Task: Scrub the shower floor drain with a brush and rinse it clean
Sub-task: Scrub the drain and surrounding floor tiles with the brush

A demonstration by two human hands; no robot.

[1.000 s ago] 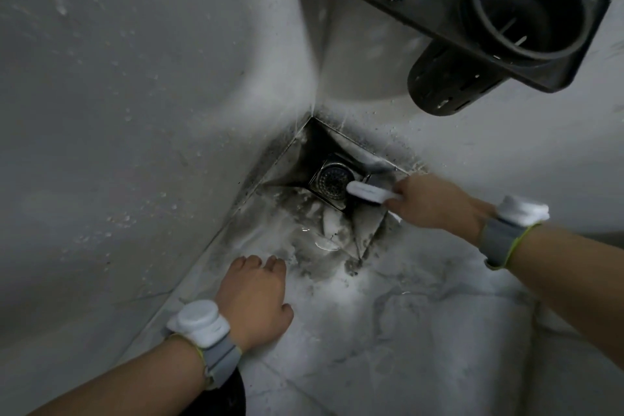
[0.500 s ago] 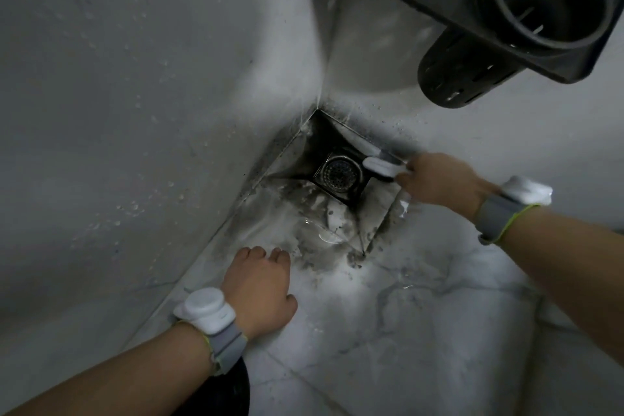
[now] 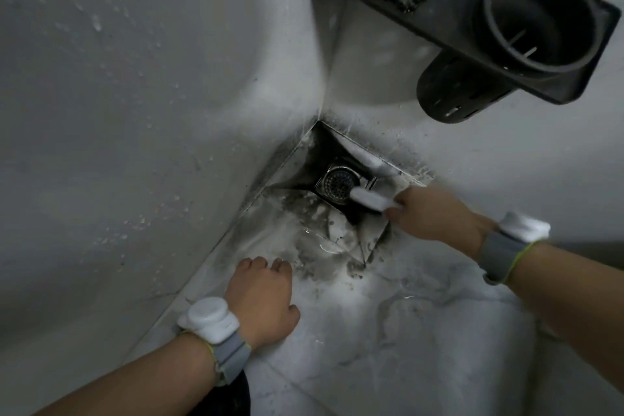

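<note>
The round metal drain strainer (image 3: pixel 337 185) sits in a dark, grimy square recess (image 3: pixel 304 162) in the floor corner where two white walls meet. My right hand (image 3: pixel 435 213) is shut on a white brush (image 3: pixel 369 199), whose head lies across the strainer's right edge. My left hand (image 3: pixel 261 294) rests palm down on the wet marble floor just left of and below the recess, fingers curled, holding nothing. Grey dirt and foam smear the tile (image 3: pixel 314 246) between my hands.
A dark wall shelf (image 3: pixel 456 17) with a slatted rack and a round cup holder (image 3: pixel 537 13) hangs above the drain at the upper right. White walls close in on the left and back. Marble floor (image 3: pixel 422 331) spreads below.
My right hand has drawn the brush back from the strainer's upper right edge onto its lower right edge. My left hand stays planted on the floor. The view shifted slightly.
</note>
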